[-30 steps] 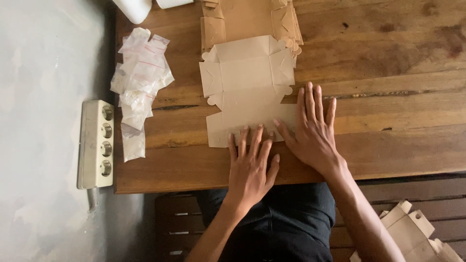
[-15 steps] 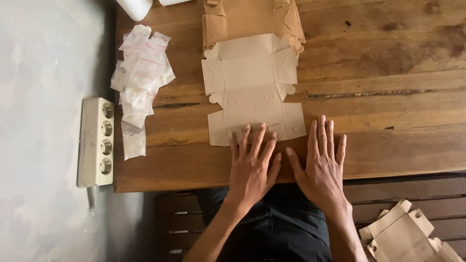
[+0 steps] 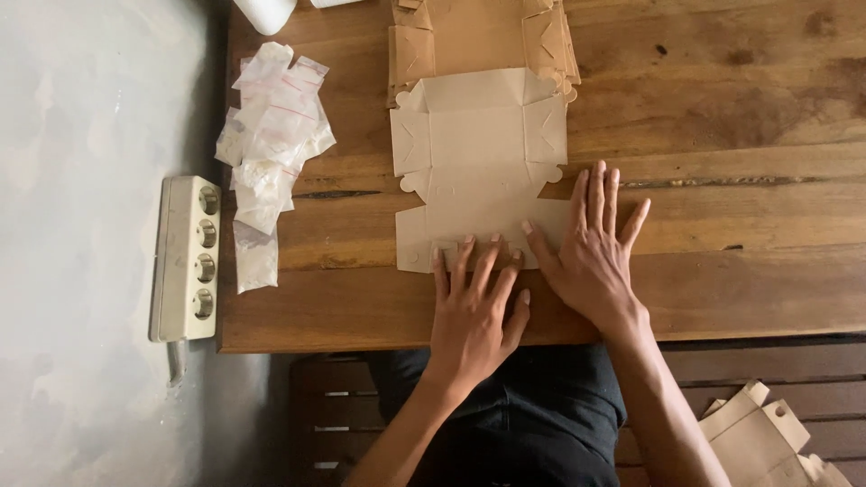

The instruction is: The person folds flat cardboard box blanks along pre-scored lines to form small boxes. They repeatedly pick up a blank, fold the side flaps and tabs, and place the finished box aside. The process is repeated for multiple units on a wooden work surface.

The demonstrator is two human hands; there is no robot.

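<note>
**Cardboard pinned flat under both palms**

Cardboard blank [image 3: 481, 171], unfolded and pale, lies on the wooden table [image 3: 740, 207] right in front of you, its near edge under your fingers. Your left hand [image 3: 474, 311] is spread wide, fingertips pressing down on the lower flap, palm resting on bare wood. Your right hand [image 3: 591, 252] is spread too, laid flat at the blank's lower right corner, thumb reaching onto the card. Nothing is pinched; both hands simply press, and to my eye that keeps the creased sheet from springing up along its fold lines.

Just beyond the blank, touching its far edge, sits a stack of browner flat blanks [image 3: 478, 36]. Off to your left, a heap of small clear plastic bags [image 3: 271, 135] trails toward the table edge, well apart from your hands. A white power strip [image 3: 188, 257] lies beyond that edge, on the grey floor. More folded cardboard [image 3: 767, 442] shows by your right forearm, low down. Nothing crowds the sheet itself.
</note>
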